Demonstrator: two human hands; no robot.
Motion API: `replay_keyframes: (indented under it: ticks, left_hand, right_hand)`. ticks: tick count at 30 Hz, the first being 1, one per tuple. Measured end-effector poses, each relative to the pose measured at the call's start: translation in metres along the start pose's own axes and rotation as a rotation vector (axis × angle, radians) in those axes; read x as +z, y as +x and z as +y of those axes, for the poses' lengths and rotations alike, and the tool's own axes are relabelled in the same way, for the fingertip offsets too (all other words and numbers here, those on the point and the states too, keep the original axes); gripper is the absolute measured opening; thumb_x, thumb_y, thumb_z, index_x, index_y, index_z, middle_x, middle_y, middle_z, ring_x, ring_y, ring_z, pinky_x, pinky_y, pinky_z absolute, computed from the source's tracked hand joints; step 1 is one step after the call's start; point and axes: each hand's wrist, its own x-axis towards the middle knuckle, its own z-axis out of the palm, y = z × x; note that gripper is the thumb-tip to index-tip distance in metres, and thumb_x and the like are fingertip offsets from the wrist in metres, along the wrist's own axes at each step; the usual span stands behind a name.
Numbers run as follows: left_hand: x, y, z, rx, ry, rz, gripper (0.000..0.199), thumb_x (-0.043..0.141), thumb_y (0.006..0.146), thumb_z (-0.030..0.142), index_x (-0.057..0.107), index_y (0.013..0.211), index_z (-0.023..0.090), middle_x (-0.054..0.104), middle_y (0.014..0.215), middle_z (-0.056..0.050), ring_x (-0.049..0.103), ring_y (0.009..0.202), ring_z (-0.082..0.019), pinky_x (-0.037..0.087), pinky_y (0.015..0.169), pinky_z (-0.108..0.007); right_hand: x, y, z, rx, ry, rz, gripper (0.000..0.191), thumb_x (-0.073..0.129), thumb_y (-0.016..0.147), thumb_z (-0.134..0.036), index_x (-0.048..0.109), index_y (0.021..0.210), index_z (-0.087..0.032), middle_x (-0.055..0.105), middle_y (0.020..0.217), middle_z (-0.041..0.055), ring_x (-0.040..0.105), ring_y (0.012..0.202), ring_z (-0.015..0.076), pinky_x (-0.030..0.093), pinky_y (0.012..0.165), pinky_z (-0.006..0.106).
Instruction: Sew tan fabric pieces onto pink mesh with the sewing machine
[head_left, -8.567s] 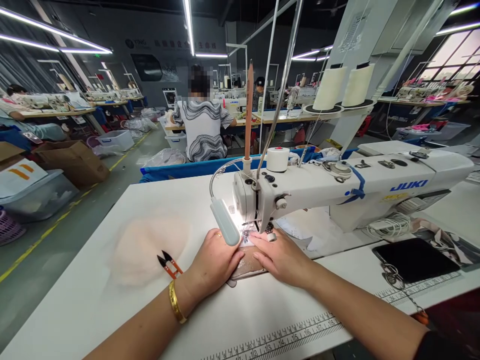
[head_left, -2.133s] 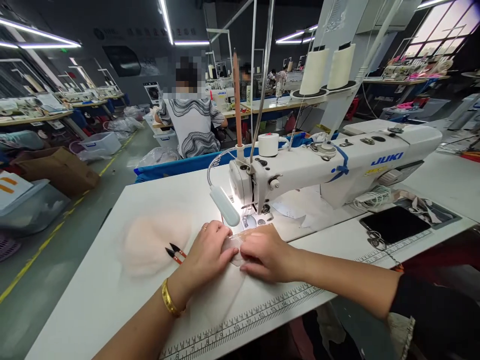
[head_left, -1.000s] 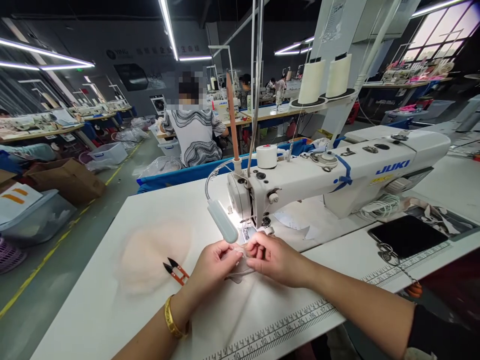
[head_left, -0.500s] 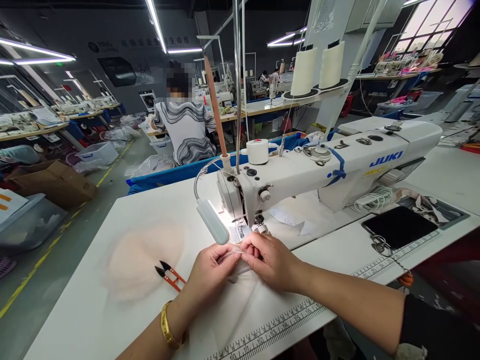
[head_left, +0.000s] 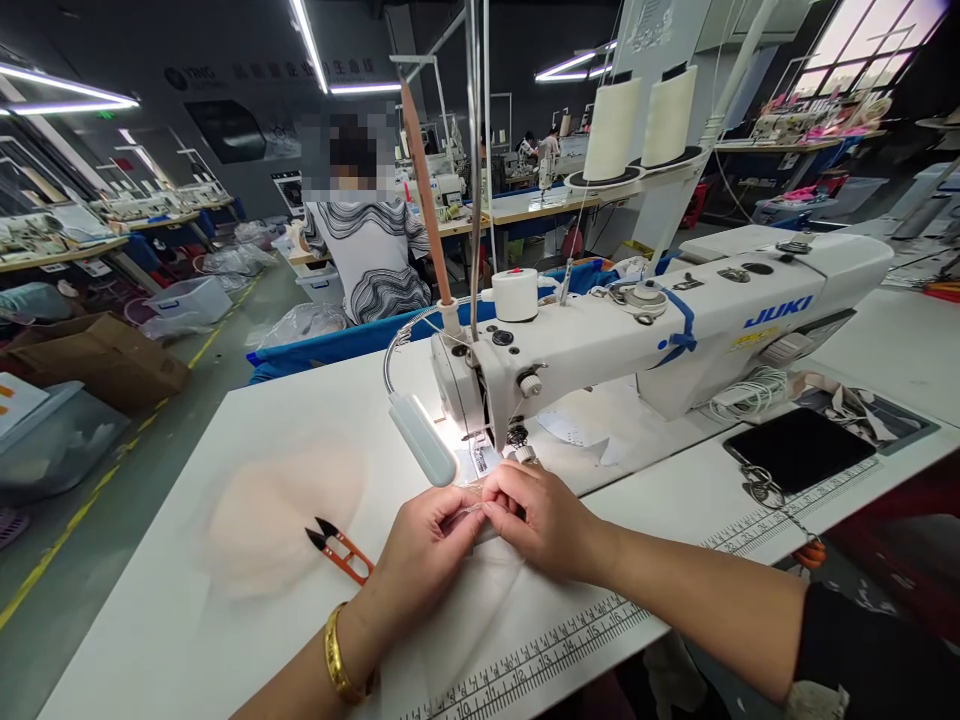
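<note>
Just in front of the needle area of a white sewing machine (head_left: pixel 585 340), my left hand (head_left: pixel 429 540) and my right hand (head_left: pixel 546 518) meet, fingertips almost touching. Each pinches the edge of a thin, sheer pale fabric (head_left: pixel 480 600), which spreads over the table below them. Both hands are closed, and the fingers partly cover the pinched edge. Thread snips (head_left: pixel 341 550) with orange handles and black blades lie beside my left wrist. Farther left rests a sheer beige fabric piece (head_left: pixel 277 520). A small lamp (head_left: pixel 421 438) shines beside the needle.
A printed ruler strip (head_left: pixel 555 660) runs along the table's front edge. Rightward lie a black phone-like slab (head_left: pixel 806 452) and a coiled white cord (head_left: pixel 750 395). Thread cones (head_left: pixel 611 130) stand behind the machine. Beyond a blue cloth trough (head_left: pixel 337 345), a person (head_left: pixel 367 240) sits facing away.
The view has shifted slightly. My hands stay together at the same place, with the pinched fabric edge drawn a little closer between the fingertips.
</note>
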Motion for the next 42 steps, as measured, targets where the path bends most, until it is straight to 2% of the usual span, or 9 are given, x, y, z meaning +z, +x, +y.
replay_keyframes:
  ticks: [5,8,10,15,20,25,29,36,42]
  left_hand:
    - [0.001,-0.001,-0.002,-0.006,0.045,0.069,0.022,0.064,0.091,0.039,0.068,0.078,0.022,0.060,0.075,0.000,0.054,0.071,-0.018,0.043,0.066,-0.028]
    - [0.002,0.000,0.000,0.010,-0.044,0.088,0.018,0.065,0.088,0.035,0.063,0.077,0.022,0.066,0.090,-0.003,0.060,0.084,-0.020,0.048,0.076,-0.030]
    - [0.003,0.000,0.002,-0.030,-0.155,0.082,0.015,0.067,0.085,0.035,0.061,0.082,0.022,0.069,0.097,-0.004,0.062,0.086,-0.020,0.050,0.077,-0.030]
    - [0.006,0.000,0.008,-0.161,-0.285,0.102,0.026,0.074,0.078,0.040,0.058,0.087,0.021,0.062,0.077,0.002,0.054,0.064,-0.014,0.043,0.059,-0.025]
    - [0.005,0.000,0.012,-0.229,-0.383,0.040,0.036,0.076,0.077,0.047,0.062,0.098,0.021,0.057,0.069,0.004,0.050,0.059,-0.013,0.041,0.054,-0.023]
    - [0.003,0.000,0.015,-0.240,-0.402,-0.003,0.031,0.074,0.079,0.049,0.062,0.080,0.019,0.052,0.065,0.004,0.051,0.060,-0.013,0.042,0.056,-0.024]
    - [0.002,-0.001,0.016,-0.225,-0.411,0.025,0.029,0.076,0.077,0.045,0.062,0.078,0.020,0.057,0.071,0.002,0.053,0.061,-0.013,0.045,0.057,-0.025]
    - [0.005,-0.002,0.011,-0.227,-0.315,0.067,0.025,0.073,0.078,0.040,0.058,0.074,0.020,0.056,0.069,0.002,0.052,0.062,-0.013,0.043,0.056,-0.023]
    - [0.005,-0.002,0.012,-0.237,-0.350,0.028,0.023,0.071,0.080,0.040,0.058,0.082,0.021,0.053,0.062,0.005,0.050,0.059,-0.013,0.041,0.056,-0.023]
  right_hand:
    - [0.001,0.000,0.002,0.000,-0.011,0.030,0.013,0.055,0.092,-0.017,0.052,0.080,-0.022,0.057,0.072,-0.0024,0.054,0.068,0.0154,0.040,0.067,0.029]
    - [0.002,0.000,0.001,0.014,0.003,0.034,0.013,0.056,0.091,-0.017,0.053,0.079,-0.022,0.058,0.071,-0.0029,0.053,0.067,0.0150,0.039,0.066,0.028]
    - [0.001,0.000,0.000,0.029,0.019,0.035,0.014,0.057,0.090,-0.016,0.053,0.078,-0.022,0.058,0.070,-0.0034,0.053,0.066,0.0144,0.039,0.065,0.028]
    - [0.000,0.002,-0.002,0.086,0.064,0.021,0.015,0.060,0.088,-0.016,0.054,0.075,-0.022,0.057,0.067,-0.0044,0.052,0.063,0.0133,0.039,0.065,0.027]
    - [-0.002,0.004,-0.004,0.116,0.109,0.018,0.015,0.060,0.086,-0.018,0.054,0.073,-0.022,0.057,0.066,-0.0043,0.052,0.062,0.0129,0.039,0.064,0.027]
    - [-0.003,0.005,-0.005,0.202,0.206,-0.029,0.010,0.061,0.085,-0.020,0.057,0.075,-0.022,0.056,0.064,-0.0053,0.049,0.058,0.0117,0.037,0.057,0.025]
    - [-0.003,0.005,-0.006,0.280,0.289,-0.076,0.008,0.062,0.084,-0.022,0.058,0.077,-0.021,0.056,0.065,-0.0049,0.049,0.058,0.0115,0.037,0.054,0.023]
    - [-0.001,0.004,-0.007,0.124,0.207,-0.025,0.008,0.061,0.086,-0.022,0.058,0.078,-0.022,0.057,0.066,-0.0042,0.050,0.060,0.0124,0.040,0.058,0.025]
    - [0.001,0.001,-0.001,0.002,0.071,0.027,0.015,0.056,0.093,-0.023,0.054,0.078,-0.022,0.057,0.071,-0.0021,0.052,0.065,0.0141,0.040,0.064,0.027]
